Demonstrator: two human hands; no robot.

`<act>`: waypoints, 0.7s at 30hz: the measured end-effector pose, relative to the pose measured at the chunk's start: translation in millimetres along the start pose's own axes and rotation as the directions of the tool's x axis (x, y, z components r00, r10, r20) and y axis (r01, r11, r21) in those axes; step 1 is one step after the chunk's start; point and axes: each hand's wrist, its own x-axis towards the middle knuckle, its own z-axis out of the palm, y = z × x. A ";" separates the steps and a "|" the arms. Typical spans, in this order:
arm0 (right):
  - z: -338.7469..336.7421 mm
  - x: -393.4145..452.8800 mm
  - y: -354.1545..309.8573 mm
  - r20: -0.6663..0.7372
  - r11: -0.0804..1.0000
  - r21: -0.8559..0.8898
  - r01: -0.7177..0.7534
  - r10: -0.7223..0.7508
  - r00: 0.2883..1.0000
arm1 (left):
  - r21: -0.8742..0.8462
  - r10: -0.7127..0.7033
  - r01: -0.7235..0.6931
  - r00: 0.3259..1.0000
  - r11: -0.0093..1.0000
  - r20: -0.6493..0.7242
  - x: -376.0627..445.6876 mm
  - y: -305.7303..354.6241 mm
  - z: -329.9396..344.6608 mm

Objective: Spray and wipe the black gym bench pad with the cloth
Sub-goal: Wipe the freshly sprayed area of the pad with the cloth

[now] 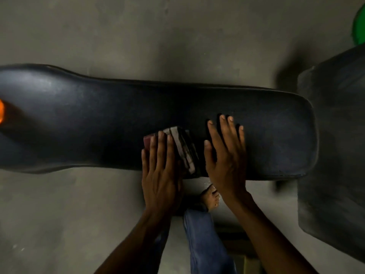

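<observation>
The black bench pad [98, 119] runs left to right across the head view, wider at its left end. A folded striped cloth [182, 147], grey, white and dark with a reddish corner, lies on the pad's near edge. My left hand [161, 171] presses flat on the cloth's left part with straight fingers. My right hand [227, 155] lies flat on the pad just right of the cloth, fingers straight and slightly spread. No spray bottle is clearly in view.
A second black pad [333, 155] sits at the right end of the bench. An orange object [1, 113] shows at the left edge, on the pad. A green object [360, 24] is at the top right. My bare foot [211, 198] and jeans leg stand on the grey floor below the pad.
</observation>
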 end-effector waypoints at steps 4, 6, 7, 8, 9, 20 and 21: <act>27.8 9.4 -37.4 0.085 0.993 0.057 0.103 -0.107 0.991 | -0.034 -0.105 0.103 0.993 0.994 -0.056 18.4 -20.5 -6.3; 32.4 9.3 -42.0 0.097 0.994 0.030 0.109 -0.111 0.989 | -0.057 -0.096 0.093 0.994 0.994 -0.058 4.5 -20.3 -5.7; 32.7 8.6 -41.6 0.097 0.993 0.017 0.115 -0.116 0.989 | -0.051 -0.088 0.086 0.995 0.995 -0.055 -3.6 -20.7 -5.5; 32.6 8.2 -40.5 0.095 0.992 0.013 0.123 -0.124 0.988 | -0.034 -0.084 0.082 0.995 0.996 -0.051 -9.8 -22.5 -6.0; 32.3 8.3 -39.8 0.093 0.992 0.015 0.129 -0.130 0.987 | -0.013 -0.081 0.080 0.996 0.997 -0.048 -13.2 -26.2 -7.4; 41.6 8.3 -54.3 0.035 0.998 -0.024 0.060 -0.060 0.998 | -0.096 -0.382 0.370 0.910 0.924 -0.161 18.3 -77.4 -21.8; 42.1 8.3 -55.9 0.036 0.998 -0.025 0.052 -0.051 0.998 | -0.119 -0.373 0.359 0.917 0.926 -0.142 12.7 -63.3 -18.1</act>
